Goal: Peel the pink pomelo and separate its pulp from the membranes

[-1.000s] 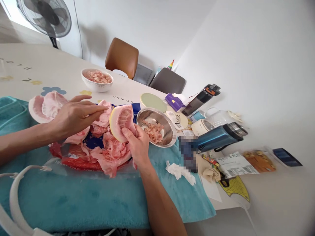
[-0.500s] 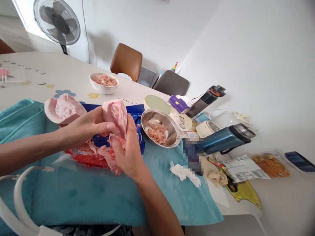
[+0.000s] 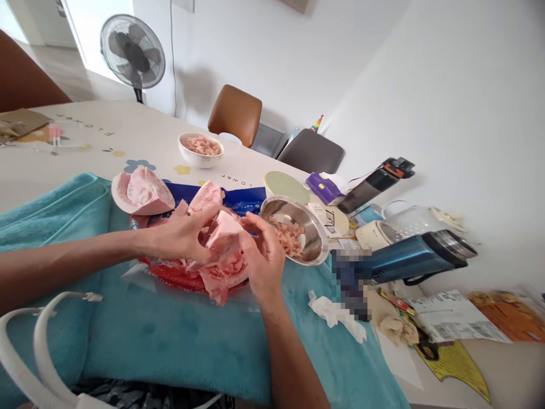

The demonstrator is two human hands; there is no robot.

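1. "Flower" is printed on the counter; lettering on the red bag is unclear.
2. Left hand and right hand grip the pomelo piece between them.

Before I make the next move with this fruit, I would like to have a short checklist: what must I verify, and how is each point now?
1. Pomelo piece supported: ok, the left hand is around it.
2. Right hand gripping securely: cannot tell; it is against the piece, but the contact is partly hidden.
3. Steel bowl close by: ok, it is just beside the right hand, with pulp inside below the rim.
4. Scissors away from fingers: ok, they lie well off to the right.
5. Towel free of used paper: not ok, a crumpled tissue lies on it.
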